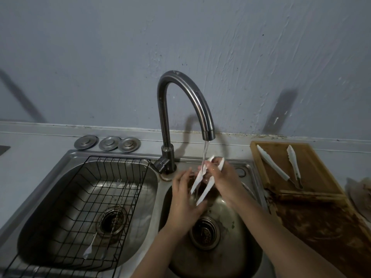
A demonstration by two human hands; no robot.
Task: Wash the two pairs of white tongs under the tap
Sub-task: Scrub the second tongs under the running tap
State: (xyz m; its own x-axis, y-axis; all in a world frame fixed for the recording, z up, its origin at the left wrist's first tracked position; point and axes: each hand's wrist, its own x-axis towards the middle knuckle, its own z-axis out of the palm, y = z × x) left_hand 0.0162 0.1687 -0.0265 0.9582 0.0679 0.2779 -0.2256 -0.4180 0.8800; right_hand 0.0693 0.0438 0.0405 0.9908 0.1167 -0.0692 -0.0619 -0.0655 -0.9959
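Note:
One pair of white tongs (202, 184) is held over the right sink basin (236, 255), its tips up under the running stream from the dark curved tap (181, 101). My left hand (183, 199) grips the tongs' lower end. My right hand (222, 177) holds their upper part, fingers rubbing the tips in the water. A second pair of white tongs (281, 166) lies spread apart on the wooden cutting board (313, 163) at the right, its joined end toward me.
The left sink basin (140, 187) holds a black wire rack (80, 207) with a fork and thin utensils in it. Three metal drain covers (108, 143) lie on the counter behind it. A stained brown board surface (325, 227) runs along the right.

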